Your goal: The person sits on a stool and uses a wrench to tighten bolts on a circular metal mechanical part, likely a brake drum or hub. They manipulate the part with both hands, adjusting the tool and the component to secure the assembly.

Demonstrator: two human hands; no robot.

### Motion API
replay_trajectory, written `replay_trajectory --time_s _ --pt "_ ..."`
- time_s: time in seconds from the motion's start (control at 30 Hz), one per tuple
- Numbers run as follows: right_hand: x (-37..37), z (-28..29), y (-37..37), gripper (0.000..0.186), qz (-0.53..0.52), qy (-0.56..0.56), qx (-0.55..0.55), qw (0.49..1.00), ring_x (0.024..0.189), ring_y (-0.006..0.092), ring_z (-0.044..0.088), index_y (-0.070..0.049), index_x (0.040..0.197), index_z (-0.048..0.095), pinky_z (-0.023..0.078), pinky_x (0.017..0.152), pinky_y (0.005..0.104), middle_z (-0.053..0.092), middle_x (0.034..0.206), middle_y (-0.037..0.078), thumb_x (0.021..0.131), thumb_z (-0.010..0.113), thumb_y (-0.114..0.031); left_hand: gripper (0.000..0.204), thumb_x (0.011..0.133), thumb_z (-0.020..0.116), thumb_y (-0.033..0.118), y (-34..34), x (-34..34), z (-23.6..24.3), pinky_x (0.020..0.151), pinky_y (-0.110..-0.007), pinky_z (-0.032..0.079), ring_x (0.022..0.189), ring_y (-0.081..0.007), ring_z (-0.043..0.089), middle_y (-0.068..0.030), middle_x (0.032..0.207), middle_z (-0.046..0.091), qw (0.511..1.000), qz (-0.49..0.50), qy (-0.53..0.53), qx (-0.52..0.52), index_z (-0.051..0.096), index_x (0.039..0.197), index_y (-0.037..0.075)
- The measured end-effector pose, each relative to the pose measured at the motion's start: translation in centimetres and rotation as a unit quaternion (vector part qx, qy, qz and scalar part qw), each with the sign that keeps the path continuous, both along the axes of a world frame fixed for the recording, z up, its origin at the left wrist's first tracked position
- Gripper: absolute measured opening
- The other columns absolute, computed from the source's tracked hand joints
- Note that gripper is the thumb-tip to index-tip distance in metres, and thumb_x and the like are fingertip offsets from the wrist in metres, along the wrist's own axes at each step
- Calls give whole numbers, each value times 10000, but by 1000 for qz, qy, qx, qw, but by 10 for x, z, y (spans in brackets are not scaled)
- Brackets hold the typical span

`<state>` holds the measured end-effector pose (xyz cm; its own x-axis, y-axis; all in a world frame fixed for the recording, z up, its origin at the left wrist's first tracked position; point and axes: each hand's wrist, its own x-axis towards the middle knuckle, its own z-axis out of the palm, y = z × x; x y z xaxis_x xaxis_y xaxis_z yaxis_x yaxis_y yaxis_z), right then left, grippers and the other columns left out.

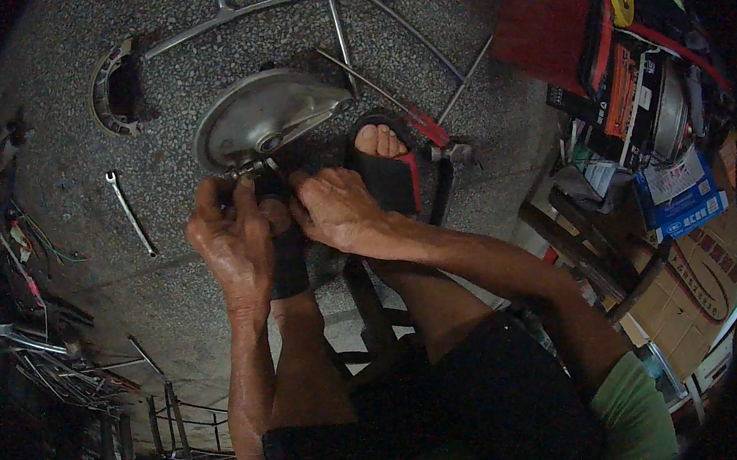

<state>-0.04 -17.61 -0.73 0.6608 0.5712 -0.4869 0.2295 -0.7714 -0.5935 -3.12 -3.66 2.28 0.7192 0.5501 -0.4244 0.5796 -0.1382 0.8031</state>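
Note:
A round metal hub plate (241, 123) rests on the speckled floor, with a small metal fitting (253, 168) at its near edge. My left hand (230, 235) has its fingers closed on that fitting. My right hand (332, 203) is just beside it, fingers bent over my left foot's dark sandal; whatever those fingertips hold is hidden. My right foot (379, 141), in a black and red sandal, is beside the plate. An open-ended wrench (131, 214) lies to the left, and a curved brake shoe (104, 88) lies above it.
Steel T-handles (225, 18) and a red-gripped tool (428, 126) lie ahead. Piled boxes (674, 196), a red panel (547, 34) and cardboard line the right side. Wrenches and rods (62, 375) are heaped at lower left, and a dark stand (365, 303) is between my legs.

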Motion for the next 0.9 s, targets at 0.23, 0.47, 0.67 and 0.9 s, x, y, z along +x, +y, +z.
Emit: replay_trajectory --time_s 0.23,0.47,0.67,0.9 --pt "12 23 -9 206 12 87 -36 995 692 423 614 28 742 588 488 670 509 604 678 242 802 585 -169 143 840 594 30 -2 4 4 474 -284 406 550 -89 492 -89 635 568 997 40 4 -61 524 732 -33" --pt "27 51 1 289 43 49 -34 997 673 420 617 16 647 602 502 676 490 605 664 239 814 549 -214 135 834 610 30 -3 -4 -5 515 -313 440 552 -128 527 -131 651 588 999 -10 -15 38 525 748 -29" --pt "65 67 13 375 152 99 -128 975 703 417 633 22 667 635 489 686 524 623 679 230 758 560 -335 139 836 616 36 -5 -11 -15 530 -315 436 568 -137 513 -128 643 567 999 1 -34 32 528 749 -27" --pt "97 64 17 419 133 228 -147 953 739 400 641 12 659 638 491 693 484 637 704 224 745 548 -388 119 898 599 77 -4 -11 -9 605 -256 448 683 -83 512 -40 750 612 1000 -5 -1 -19 582 821 -12"
